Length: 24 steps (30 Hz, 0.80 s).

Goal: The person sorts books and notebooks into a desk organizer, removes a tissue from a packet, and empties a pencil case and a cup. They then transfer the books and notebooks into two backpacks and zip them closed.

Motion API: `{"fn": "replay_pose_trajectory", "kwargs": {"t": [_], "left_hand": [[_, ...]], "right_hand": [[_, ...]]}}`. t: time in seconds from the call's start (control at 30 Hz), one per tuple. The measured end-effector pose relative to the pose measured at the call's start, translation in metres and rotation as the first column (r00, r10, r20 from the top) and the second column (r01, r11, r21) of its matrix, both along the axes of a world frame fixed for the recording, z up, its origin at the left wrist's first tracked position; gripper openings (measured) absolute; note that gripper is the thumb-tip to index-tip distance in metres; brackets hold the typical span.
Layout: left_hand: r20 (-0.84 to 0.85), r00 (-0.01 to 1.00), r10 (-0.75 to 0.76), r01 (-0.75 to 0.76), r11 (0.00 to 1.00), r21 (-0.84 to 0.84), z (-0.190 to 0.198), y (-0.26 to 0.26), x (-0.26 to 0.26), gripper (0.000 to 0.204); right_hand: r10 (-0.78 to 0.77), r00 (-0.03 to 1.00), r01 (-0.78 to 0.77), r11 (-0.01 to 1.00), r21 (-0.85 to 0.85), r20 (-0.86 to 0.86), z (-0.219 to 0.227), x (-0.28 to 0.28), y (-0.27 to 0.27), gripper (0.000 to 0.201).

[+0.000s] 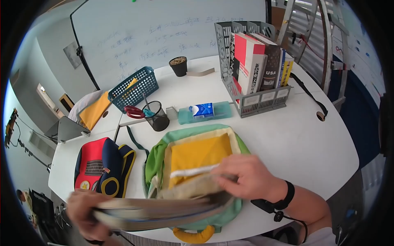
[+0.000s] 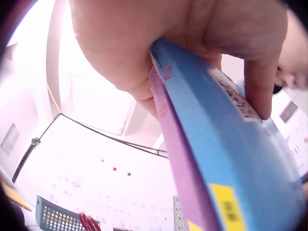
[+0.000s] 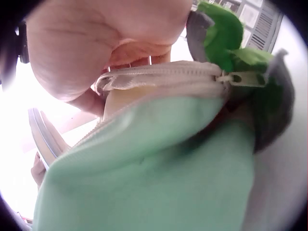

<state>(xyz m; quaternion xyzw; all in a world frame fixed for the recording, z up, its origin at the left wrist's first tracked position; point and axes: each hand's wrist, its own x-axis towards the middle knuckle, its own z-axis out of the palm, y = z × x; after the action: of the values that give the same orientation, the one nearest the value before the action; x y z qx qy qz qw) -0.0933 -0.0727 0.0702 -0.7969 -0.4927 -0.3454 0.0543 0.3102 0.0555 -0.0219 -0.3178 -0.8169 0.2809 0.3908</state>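
The left hand (image 1: 88,213) grips a stack of books (image 1: 152,213), blurred in the head view, at the near side of a green and yellow backpack (image 1: 201,151). In the left wrist view the fingers hold a blue book (image 2: 216,130) and a purple book (image 2: 178,154) by one end. The right hand (image 1: 250,176) pinches the edge of the backpack's zipped opening; the right wrist view shows the white zipper (image 3: 168,72) under that hand (image 3: 106,48) and mint fabric (image 3: 144,163) below. How far the books reach into the bag cannot be told.
A red and navy bag (image 1: 96,164) lies left. Behind the backpack are a pen cup (image 1: 158,119) with scissors, a teal case (image 1: 221,111) with a blue packet (image 1: 203,110), a blue basket (image 1: 139,88), a plant pot (image 1: 179,67) and a grey file rack (image 1: 262,104) of books.
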Motion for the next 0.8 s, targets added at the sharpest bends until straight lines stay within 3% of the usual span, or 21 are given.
{"fn": "replay_pose_trajectory", "kwargs": {"t": [0.03, 0.07, 0.1, 0.13, 0.17, 0.23, 0.27, 0.3, 0.33, 0.37, 0.4, 0.43, 0.5, 0.53, 0.57, 0.67, 0.7, 0.77, 0.8], "left_hand": [[0.193, 0.98, 0.042, -0.076, 0.982, 0.174, -0.017, -0.014, -0.038, 0.06], [0.261, 0.933, 0.246, -0.32, 0.901, 0.292, -0.023, -0.031, -0.068, 0.067], [0.548, 0.812, 0.202, -0.344, 0.923, 0.17, -0.009, -0.039, -0.073, 0.058], [0.577, 0.814, 0.067, -0.233, 0.947, 0.219, 0.002, -0.038, -0.083, 0.056], [0.598, 0.799, -0.07, -0.121, 0.954, 0.273, 0.011, -0.035, -0.094, 0.053], [0.531, 0.846, -0.048, -0.161, 0.926, 0.341, 0.012, -0.014, -0.057, 0.045], [0.465, 0.885, -0.021, -0.192, 0.894, 0.404, 0.007, 0.0, -0.026, 0.037], [0.466, 0.885, 0.024, -0.268, 0.843, 0.466, -0.004, 0.016, 0.013, 0.026], [0.265, 0.926, 0.269, -0.367, 0.808, 0.461, 0.001, 0.022, 0.045, 0.039], [-0.027, 0.994, -0.11, 0.11, 0.89, 0.443, 0.015, 0.045, 0.086, 0.027], [-0.263, 0.961, -0.09, 0.196, 0.89, 0.412, 0.013, 0.051, 0.103, 0.019], [-0.304, 0.925, -0.227, 0.334, 0.869, 0.366, 0.001, 0.065, 0.122, 0.017], [-0.424, 0.829, -0.364, 0.494, 0.832, 0.252, -0.016, 0.072, 0.155, 0.02], [-0.428, 0.806, -0.409, 0.521, 0.833, 0.187, -0.027, 0.072, 0.165, 0.024], [-0.423, 0.807, -0.411, 0.522, 0.832, 0.187, -0.031, 0.073, 0.17, 0.024], [-0.321, 0.757, -0.569, 0.58, 0.812, -0.072, -0.032, 0.077, 0.171, 0.039], [-0.316, 0.761, -0.566, 0.576, 0.815, -0.071, -0.029, 0.076, 0.164, 0.039], [-0.228, 0.845, -0.483, 0.432, 0.869, -0.241, -0.024, 0.076, 0.143, 0.056], [-0.208, 0.904, -0.375, 0.316, 0.91, -0.268, -0.021, 0.076, 0.125, 0.07]], "right_hand": [[0.002, 1.0, -0.002, 1.0, 0.002, -0.004, -0.008, 0.0, -0.003, 0.013], [0.206, 0.971, -0.208, 0.978, 0.006, 0.12, -0.019, 0.001, -0.003, 0.014], [0.397, 0.886, -0.405, 0.914, -0.015, 0.241, -0.025, 0.0, -0.003, 0.015], [0.523, 0.729, -0.474, 0.851, -0.225, 0.442, -0.018, 0.001, -0.007, 0.029], [0.526, 0.727, -0.479, 0.849, -0.223, 0.441, -0.017, 0.0, -0.009, 0.029], [0.483, 0.871, -0.456, 0.861, -0.224, 0.086, -0.014, -0.001, -0.014, 0.036], [0.446, 0.895, -0.407, 0.824, -0.394, 0.008, -0.006, 0.007, -0.014, 0.067], [0.452, 0.892, -0.41, 0.823, -0.393, 0.015, -0.003, 0.011, -0.009, 0.067], [0.383, 0.83, -0.556, 0.616, -0.558, -0.404, 0.0, 0.014, -0.005, 0.081], [0.151, 0.668, -0.722, 0.368, -0.586, -0.729, 0.002, 0.016, -0.004, 0.095], [0.126, 0.451, -0.859, 0.33, -0.392, -0.884, -0.011, 0.016, -0.004, 0.105], [-0.033, 0.473, -0.781, 0.447, -0.436, -0.88, 0.005, 0.011, -0.015, 0.104], [-0.212, 0.668, -0.542, 0.517, -0.662, -0.713, 0.007, 0.029, -0.025, 0.093], [-0.291, 0.687, -0.502, 0.472, -0.725, -0.666, 0.029, 0.027, -0.029, 0.076], [-0.295, 0.689, -0.498, 0.47, -0.729, -0.662, 0.026, 0.03, -0.03, 0.076], [-0.416, 0.654, -0.368, 0.556, -0.746, -0.632, 0.005, 0.054, -0.029, 0.071], [-0.414, 0.659, -0.367, 0.552, -0.749, -0.628, -0.003, 0.068, -0.026, 0.071], [-0.395, 0.669, -0.283, 0.647, -0.708, -0.629, -0.018, 0.107, -0.019, 0.071], [-0.409, 0.672, -0.26, 0.649, -0.714, -0.617, -0.02, 0.129, -0.016, 0.072]]}}
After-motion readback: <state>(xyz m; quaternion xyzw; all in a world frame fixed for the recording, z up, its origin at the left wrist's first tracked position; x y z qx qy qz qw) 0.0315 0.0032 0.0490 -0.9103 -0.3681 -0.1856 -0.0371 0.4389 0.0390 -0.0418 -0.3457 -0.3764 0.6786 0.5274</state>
